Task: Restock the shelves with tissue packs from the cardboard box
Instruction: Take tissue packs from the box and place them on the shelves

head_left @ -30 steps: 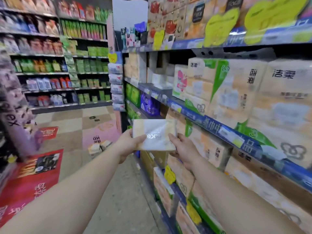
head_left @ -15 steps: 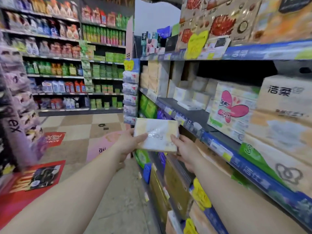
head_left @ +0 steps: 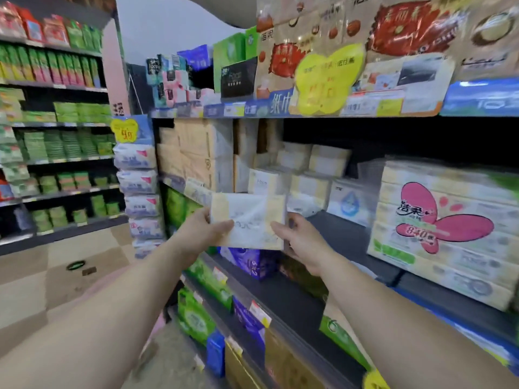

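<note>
Both hands [head_left: 202, 234] [head_left: 302, 242] grip tissue pack [head_left: 248, 220]; print blurred, fingers hidden behind.

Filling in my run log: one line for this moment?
left hand: holds tissue pack | right hand: holds pack | pack: before shelf, unplaced

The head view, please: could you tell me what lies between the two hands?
In the head view, the tissue pack spans the gap, gripped by the left hand and the right hand at opposite ends.

Print on tissue pack [head_left: 248, 220] blurred, unreadable; fingers behind pack hidden; both forearms cut off by bottom edge.
</note>
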`<state>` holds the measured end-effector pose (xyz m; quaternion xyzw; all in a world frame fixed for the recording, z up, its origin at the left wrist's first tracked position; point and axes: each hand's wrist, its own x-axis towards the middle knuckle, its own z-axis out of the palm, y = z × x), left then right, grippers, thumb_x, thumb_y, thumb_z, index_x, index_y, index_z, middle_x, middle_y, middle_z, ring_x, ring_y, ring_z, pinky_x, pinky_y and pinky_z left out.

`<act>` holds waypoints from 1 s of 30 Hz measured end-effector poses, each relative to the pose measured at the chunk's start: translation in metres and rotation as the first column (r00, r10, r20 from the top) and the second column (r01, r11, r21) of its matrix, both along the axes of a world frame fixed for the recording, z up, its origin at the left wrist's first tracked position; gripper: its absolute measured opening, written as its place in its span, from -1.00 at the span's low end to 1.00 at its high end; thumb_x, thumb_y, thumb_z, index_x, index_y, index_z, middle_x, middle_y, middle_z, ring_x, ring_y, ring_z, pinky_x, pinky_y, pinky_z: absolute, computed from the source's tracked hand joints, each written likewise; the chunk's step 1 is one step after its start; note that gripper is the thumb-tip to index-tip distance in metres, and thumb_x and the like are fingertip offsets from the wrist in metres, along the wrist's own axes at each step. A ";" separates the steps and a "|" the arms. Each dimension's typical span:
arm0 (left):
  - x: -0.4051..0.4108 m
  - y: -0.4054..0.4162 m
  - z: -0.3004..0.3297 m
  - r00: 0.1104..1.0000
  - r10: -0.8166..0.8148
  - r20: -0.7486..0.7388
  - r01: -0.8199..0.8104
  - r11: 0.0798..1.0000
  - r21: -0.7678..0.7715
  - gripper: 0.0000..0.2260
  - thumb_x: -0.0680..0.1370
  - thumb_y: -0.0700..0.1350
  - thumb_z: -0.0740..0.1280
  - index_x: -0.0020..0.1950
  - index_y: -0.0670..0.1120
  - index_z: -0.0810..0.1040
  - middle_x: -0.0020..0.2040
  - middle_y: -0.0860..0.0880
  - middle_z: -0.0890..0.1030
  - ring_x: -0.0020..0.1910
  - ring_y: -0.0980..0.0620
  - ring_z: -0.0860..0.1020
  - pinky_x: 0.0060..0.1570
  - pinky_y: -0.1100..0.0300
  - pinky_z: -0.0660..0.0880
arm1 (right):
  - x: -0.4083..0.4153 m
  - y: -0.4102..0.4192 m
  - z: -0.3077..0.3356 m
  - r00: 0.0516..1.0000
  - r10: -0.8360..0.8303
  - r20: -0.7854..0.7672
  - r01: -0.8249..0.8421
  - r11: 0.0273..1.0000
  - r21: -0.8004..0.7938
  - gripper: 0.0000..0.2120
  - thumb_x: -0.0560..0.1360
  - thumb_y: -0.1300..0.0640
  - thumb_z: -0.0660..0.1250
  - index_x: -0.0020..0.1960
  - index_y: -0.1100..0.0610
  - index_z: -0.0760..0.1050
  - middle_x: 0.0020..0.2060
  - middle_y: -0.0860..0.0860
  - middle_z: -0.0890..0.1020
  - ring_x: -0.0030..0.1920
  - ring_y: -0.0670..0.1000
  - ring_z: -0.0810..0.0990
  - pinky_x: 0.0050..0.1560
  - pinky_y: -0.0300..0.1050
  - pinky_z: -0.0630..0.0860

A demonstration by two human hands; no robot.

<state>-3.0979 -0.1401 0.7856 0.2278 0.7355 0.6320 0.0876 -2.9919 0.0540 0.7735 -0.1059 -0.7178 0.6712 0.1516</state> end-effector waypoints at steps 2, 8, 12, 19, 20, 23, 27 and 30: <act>-0.028 0.030 0.004 0.999 -0.037 0.008 0.037 0.999 0.007 -0.72 0.50 -0.24 0.42 0.20 -0.20 0.54 0.09 -0.16 0.65 0.03 -0.12 0.64 0.02 0.00 0.59 | -0.016 0.025 0.003 0.998 -0.060 -0.008 0.060 0.998 0.026 -0.66 0.55 0.10 0.34 0.30 0.06 0.38 0.02 0.02 0.62 -0.32 -0.20 0.58 -0.40 -0.33 0.45; -0.088 0.100 0.016 0.986 -0.163 0.040 0.161 0.986 0.045 -0.67 0.49 -0.36 0.37 0.24 -0.22 0.49 0.13 -0.18 0.62 0.05 -0.11 0.61 -0.05 0.12 0.59 | -0.074 0.083 0.010 0.976 -0.215 -0.025 0.216 0.974 0.063 -0.56 0.52 0.17 0.38 0.34 0.11 0.33 -0.07 0.05 0.61 -0.25 -0.06 0.55 -0.31 -0.21 0.36; -0.132 0.123 0.020 0.972 -0.236 0.019 0.236 0.972 -0.004 -0.71 0.50 -0.33 0.38 0.19 -0.13 0.50 0.06 -0.09 0.63 0.00 -0.02 0.62 -0.08 0.18 0.55 | -0.106 0.103 0.008 0.970 -0.243 0.009 0.241 0.966 0.089 -0.54 0.50 0.17 0.40 0.33 0.08 0.31 0.07 0.07 0.61 -0.07 -0.03 0.59 -0.24 -0.22 0.38; -0.194 0.149 0.004 0.884 -0.460 0.079 0.466 0.859 -0.211 -0.65 0.48 -0.32 0.40 0.26 -0.17 0.49 0.13 -0.14 0.63 0.13 -0.10 0.60 0.17 -0.01 0.53 | -0.125 0.120 -0.011 0.942 -0.247 0.228 0.178 0.942 0.283 -0.58 0.40 0.18 0.50 0.20 0.05 0.46 0.10 -0.05 0.63 0.07 -0.07 0.60 0.12 -0.22 0.51; -0.203 0.151 0.000 0.857 -0.502 0.116 0.515 0.830 -0.213 -0.64 0.48 -0.34 0.40 0.26 -0.17 0.48 0.13 -0.13 0.64 0.13 -0.10 0.60 0.15 0.00 0.53 | -0.125 0.116 -0.010 0.942 -0.235 0.240 0.158 0.940 0.302 -0.59 0.40 0.20 0.49 0.20 0.02 0.46 0.06 -0.10 0.63 0.02 -0.15 0.59 -0.01 -0.36 0.50; -0.225 0.155 -0.002 0.766 -0.612 0.199 0.643 0.742 -0.192 -0.58 0.45 -0.36 0.42 0.28 -0.15 0.45 0.13 -0.12 0.64 0.08 -0.02 0.62 0.05 0.12 0.58 | -0.128 0.111 -0.010 0.935 -0.237 0.263 0.151 0.939 0.309 -0.55 0.40 0.24 0.49 0.17 -0.07 0.44 0.00 -0.21 0.61 -0.02 -0.28 0.55 -0.17 -0.52 0.45; -0.253 0.164 0.023 0.733 -0.672 -0.103 0.602 0.712 -0.362 -0.12 0.33 -0.13 0.56 0.53 0.03 0.15 0.31 -0.03 0.48 0.24 0.04 0.49 0.22 0.17 0.44 | -0.135 0.103 -0.013 0.900 -0.350 0.259 0.255 0.906 0.338 -0.48 0.35 0.23 0.53 0.25 -0.01 0.48 0.12 -0.11 0.65 0.13 -0.11 0.61 0.21 -0.16 0.50; -0.245 0.178 0.053 0.568 -0.712 -0.412 0.552 0.701 -0.452 -0.03 0.32 -0.01 0.58 0.57 0.04 0.06 0.44 0.05 0.33 0.42 0.12 0.29 0.34 0.26 0.23 | -0.138 0.098 -0.013 0.883 -0.401 0.245 0.316 0.893 0.322 -0.48 0.31 0.22 0.54 0.22 0.01 0.50 0.07 -0.09 0.68 0.09 -0.09 0.64 0.23 -0.07 0.50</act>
